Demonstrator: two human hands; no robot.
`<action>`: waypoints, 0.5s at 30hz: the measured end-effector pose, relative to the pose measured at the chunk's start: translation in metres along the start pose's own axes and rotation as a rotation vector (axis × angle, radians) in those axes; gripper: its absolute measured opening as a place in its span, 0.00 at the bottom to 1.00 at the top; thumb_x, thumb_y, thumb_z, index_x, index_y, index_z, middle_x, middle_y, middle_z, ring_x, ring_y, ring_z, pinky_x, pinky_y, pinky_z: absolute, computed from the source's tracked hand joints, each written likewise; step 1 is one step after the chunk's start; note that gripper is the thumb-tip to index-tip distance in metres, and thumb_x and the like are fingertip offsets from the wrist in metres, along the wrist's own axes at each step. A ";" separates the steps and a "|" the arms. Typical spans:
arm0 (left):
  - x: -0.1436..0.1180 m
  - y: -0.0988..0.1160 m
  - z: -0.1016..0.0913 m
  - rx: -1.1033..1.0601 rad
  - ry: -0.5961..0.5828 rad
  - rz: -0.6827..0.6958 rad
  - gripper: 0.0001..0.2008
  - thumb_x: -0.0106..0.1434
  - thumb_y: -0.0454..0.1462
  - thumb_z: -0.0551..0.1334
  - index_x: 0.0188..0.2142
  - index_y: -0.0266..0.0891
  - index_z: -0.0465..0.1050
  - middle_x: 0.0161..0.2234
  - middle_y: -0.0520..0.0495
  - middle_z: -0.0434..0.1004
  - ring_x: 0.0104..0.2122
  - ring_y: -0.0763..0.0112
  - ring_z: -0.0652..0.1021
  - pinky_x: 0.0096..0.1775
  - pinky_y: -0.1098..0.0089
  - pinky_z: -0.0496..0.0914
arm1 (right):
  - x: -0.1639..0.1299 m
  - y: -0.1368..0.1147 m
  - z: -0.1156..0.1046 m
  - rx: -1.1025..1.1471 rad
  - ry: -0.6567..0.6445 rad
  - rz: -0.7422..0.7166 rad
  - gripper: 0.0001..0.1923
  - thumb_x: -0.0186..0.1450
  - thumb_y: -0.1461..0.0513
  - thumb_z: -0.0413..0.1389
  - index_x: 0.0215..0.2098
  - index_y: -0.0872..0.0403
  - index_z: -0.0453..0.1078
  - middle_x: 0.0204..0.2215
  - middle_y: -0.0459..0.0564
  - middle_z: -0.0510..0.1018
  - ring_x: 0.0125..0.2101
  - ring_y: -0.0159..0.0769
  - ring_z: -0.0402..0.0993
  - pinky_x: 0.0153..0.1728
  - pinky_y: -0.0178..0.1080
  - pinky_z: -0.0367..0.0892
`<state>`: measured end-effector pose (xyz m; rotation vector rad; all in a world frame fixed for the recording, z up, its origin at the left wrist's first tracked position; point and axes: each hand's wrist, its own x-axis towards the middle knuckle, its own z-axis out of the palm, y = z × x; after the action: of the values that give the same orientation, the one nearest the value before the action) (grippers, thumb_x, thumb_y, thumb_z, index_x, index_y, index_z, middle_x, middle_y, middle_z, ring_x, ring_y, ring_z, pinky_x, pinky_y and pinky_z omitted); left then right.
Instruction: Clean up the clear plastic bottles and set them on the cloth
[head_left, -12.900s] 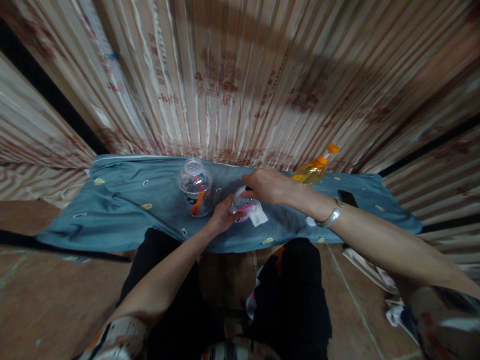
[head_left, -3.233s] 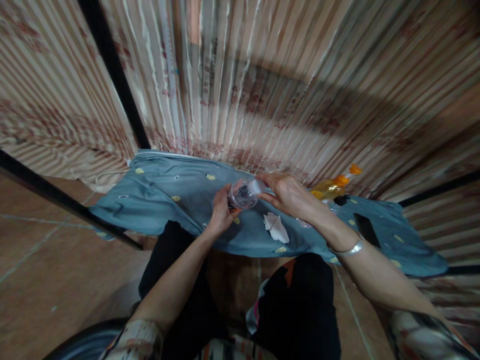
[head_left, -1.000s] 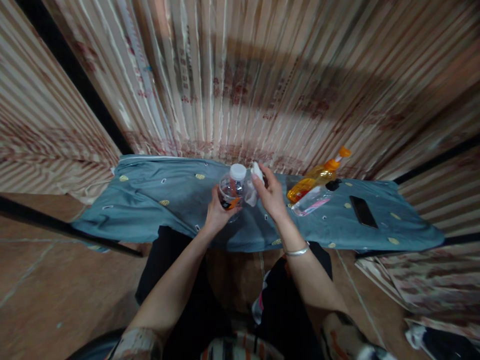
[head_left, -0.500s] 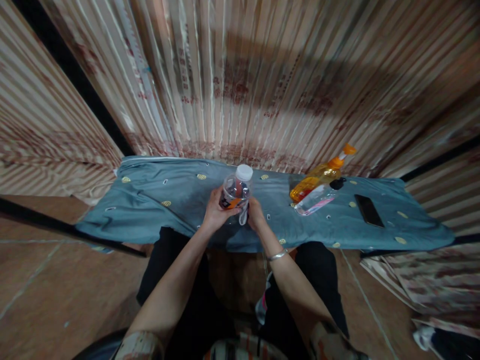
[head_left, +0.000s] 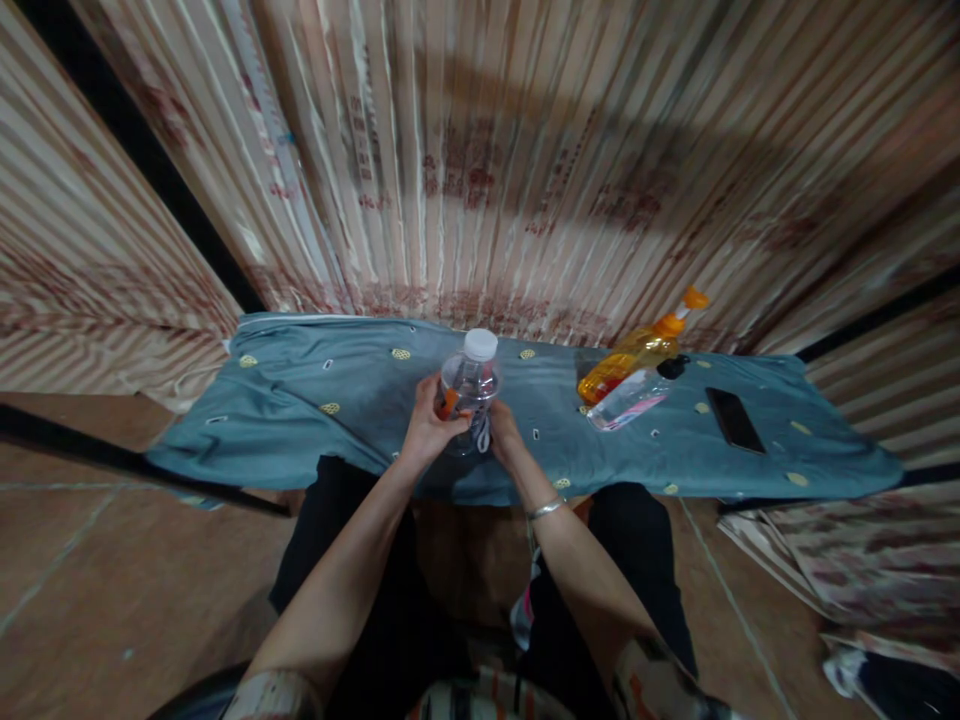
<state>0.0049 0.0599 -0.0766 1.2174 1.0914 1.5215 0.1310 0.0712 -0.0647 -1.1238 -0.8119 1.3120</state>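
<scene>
A clear plastic bottle (head_left: 477, 378) with a white cap and a partly orange label stands upright, or nearly so, in front of me at the middle of the cloth-covered surface. My left hand (head_left: 433, 425) is wrapped round its left side, thumb across the front. Against its right side is my right hand (head_left: 506, 432), closed, with most of its fingers hidden behind the bottle. A thin pale loop (head_left: 484, 432), like a strip or cord, hangs between the right hand and the bottle; its kind is unclear.
Right of my hands, a yellow-orange bottle (head_left: 626, 362) with an orange top and a clear bottle (head_left: 630, 400) with a black top lie tilted together. Farther right is a dark phone (head_left: 735, 420). A striped curtain (head_left: 480, 200) hangs behind the blue-green cloth (head_left: 360, 385).
The bottle has turned a little, so its orange label patch now shows farther left. Both hands have shifted slightly left with it in the picture.
</scene>
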 end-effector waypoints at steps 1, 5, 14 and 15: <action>0.001 0.001 -0.001 -0.011 0.016 -0.008 0.33 0.38 0.32 0.74 0.48 0.44 0.75 0.48 0.47 0.72 0.52 0.55 0.75 0.53 0.59 0.71 | -0.005 0.005 0.000 0.009 0.012 0.021 0.16 0.58 0.50 0.62 0.21 0.50 0.69 0.15 0.40 0.74 0.25 0.35 0.75 0.32 0.36 0.70; 0.002 0.006 -0.003 -0.098 0.033 -0.040 0.38 0.41 0.33 0.73 0.55 0.46 0.71 0.46 0.48 0.74 0.49 0.56 0.77 0.54 0.57 0.70 | -0.008 -0.009 0.002 0.056 0.021 0.045 0.14 0.61 0.50 0.59 0.25 0.50 0.72 0.20 0.43 0.79 0.29 0.37 0.78 0.34 0.38 0.72; -0.007 0.018 0.005 -0.269 -0.044 -0.092 0.38 0.44 0.36 0.76 0.56 0.46 0.69 0.42 0.49 0.79 0.46 0.56 0.80 0.51 0.56 0.73 | 0.014 -0.068 0.012 -0.335 -0.147 -0.448 0.21 0.67 0.48 0.55 0.46 0.52 0.79 0.44 0.49 0.85 0.51 0.44 0.77 0.57 0.45 0.69; -0.006 0.020 0.006 -0.279 -0.037 -0.088 0.39 0.43 0.36 0.77 0.55 0.46 0.70 0.44 0.48 0.79 0.48 0.56 0.80 0.52 0.56 0.72 | 0.007 -0.063 0.013 -0.377 -0.136 -0.494 0.23 0.69 0.47 0.52 0.48 0.51 0.78 0.47 0.50 0.84 0.53 0.44 0.76 0.59 0.46 0.67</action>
<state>0.0096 0.0499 -0.0582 0.9896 0.8629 1.5196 0.1393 0.0865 -0.0018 -1.0346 -1.3808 0.8441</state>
